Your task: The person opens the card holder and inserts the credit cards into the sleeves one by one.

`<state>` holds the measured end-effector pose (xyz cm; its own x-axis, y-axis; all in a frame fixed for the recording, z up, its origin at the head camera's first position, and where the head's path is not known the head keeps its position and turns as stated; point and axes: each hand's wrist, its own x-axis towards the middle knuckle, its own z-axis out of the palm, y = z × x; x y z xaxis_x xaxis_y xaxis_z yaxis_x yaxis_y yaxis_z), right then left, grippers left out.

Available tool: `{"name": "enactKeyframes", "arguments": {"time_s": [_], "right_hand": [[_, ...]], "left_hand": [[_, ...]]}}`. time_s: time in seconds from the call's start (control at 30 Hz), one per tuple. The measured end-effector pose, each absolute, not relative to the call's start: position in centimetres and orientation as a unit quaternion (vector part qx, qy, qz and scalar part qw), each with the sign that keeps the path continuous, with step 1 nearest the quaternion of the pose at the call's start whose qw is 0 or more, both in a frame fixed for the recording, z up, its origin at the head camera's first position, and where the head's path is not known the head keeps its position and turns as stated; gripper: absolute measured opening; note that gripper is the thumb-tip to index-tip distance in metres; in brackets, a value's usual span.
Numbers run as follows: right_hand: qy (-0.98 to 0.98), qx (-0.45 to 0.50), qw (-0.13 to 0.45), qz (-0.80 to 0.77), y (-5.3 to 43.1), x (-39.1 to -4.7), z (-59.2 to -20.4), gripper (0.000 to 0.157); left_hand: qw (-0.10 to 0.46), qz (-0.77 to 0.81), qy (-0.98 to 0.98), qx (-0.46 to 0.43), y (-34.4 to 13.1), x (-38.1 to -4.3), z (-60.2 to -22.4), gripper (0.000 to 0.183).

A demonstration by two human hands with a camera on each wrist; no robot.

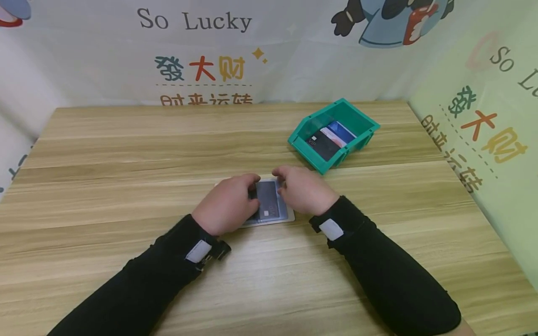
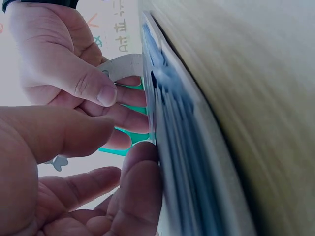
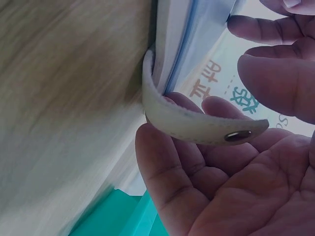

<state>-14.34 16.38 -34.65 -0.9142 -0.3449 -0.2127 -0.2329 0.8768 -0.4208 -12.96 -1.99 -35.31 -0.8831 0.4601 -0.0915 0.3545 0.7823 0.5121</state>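
A card holder point(image 1: 291, 215) with a pale cover and clear sleeves lies open on the table between my hands. A dark grey VIP card point(image 1: 267, 199) sits in its sleeve. My left hand point(image 1: 227, 205) is at the holder's left part, fingertips against the clear sleeves point(image 2: 184, 157) and thumb held apart. My right hand point(image 1: 308, 190) is at the right edge. Its fingers are behind the holder's pale strap point(image 3: 197, 125), which has a metal snap, and the thumb stands away from it. The left wrist view shows the stacked sleeves edge-on.
A green bin point(image 1: 350, 116) stands tilted in angle beyond my right hand. Inside are a black VIP card point(image 1: 322, 145) and a blue card point(image 1: 342, 131). The wooden table point(image 1: 126, 154) meets printed cloth point(image 1: 294, 70) at the back and sides.
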Motion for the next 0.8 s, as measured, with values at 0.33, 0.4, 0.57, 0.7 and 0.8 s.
{"name": "enactKeyframes", "arguments": {"time_s": [0.33,0.4,0.57,0.7,0.8], "right_hand": [[0.957,-0.149,0.144,-0.2,16.41,-14.33,-34.65,0.039],[0.958,-0.15,0.145,-0.198,16.4,-14.34,-34.69,0.041],[0.955,-0.153,0.158,-0.2,16.29,-14.28,-34.8,0.059],[0.953,-0.163,0.173,-0.187,16.22,-14.13,-34.81,0.076],[0.953,-0.176,0.175,-0.171,16.25,-14.06,-34.8,0.085]], "left_hand": [[0.105,0.247,0.934,0.236,-1.51,-12.53,-35.47,0.046],[0.103,0.245,0.934,0.238,-1.49,-12.52,-35.53,0.046],[0.094,0.246,0.932,0.25,-1.57,-12.65,-35.65,0.044],[0.093,0.243,0.931,0.256,-1.74,-12.75,-35.8,0.048],[0.096,0.234,0.933,0.257,-1.82,-12.75,-35.94,0.052]]}}
